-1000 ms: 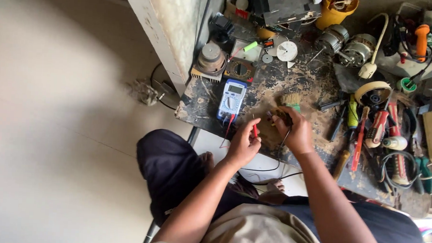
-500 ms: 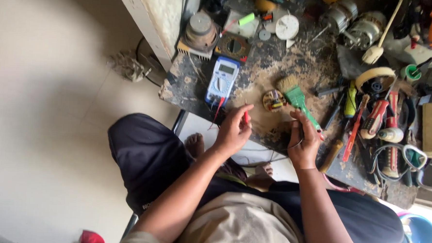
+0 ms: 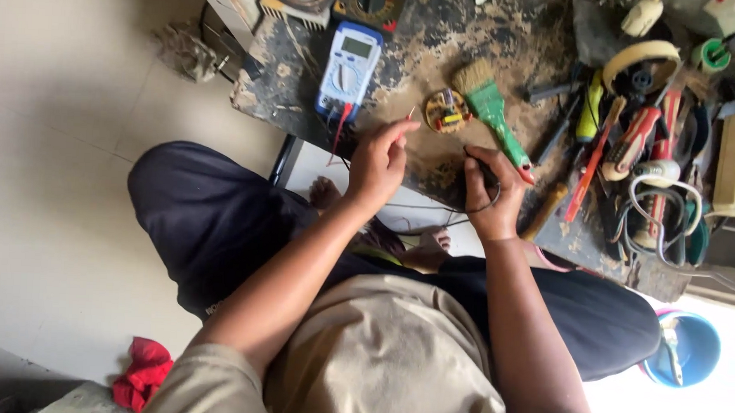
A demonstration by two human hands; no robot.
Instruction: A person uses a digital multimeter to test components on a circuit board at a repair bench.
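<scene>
Hands (image 3: 435,172) hold probes above the worn bench's (image 3: 507,31) near edge.

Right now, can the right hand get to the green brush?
Probably yes. The right hand sits just below the green brush, right by its handle end, and nothing lies between them. But its fingers are closed on a black probe, so it would have to let go first.

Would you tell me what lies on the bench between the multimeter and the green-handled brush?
In the head view, a small round circuit board lies between the multimeter and the green-handled brush, close beside the brush; the rest is stained benchtop.
</scene>
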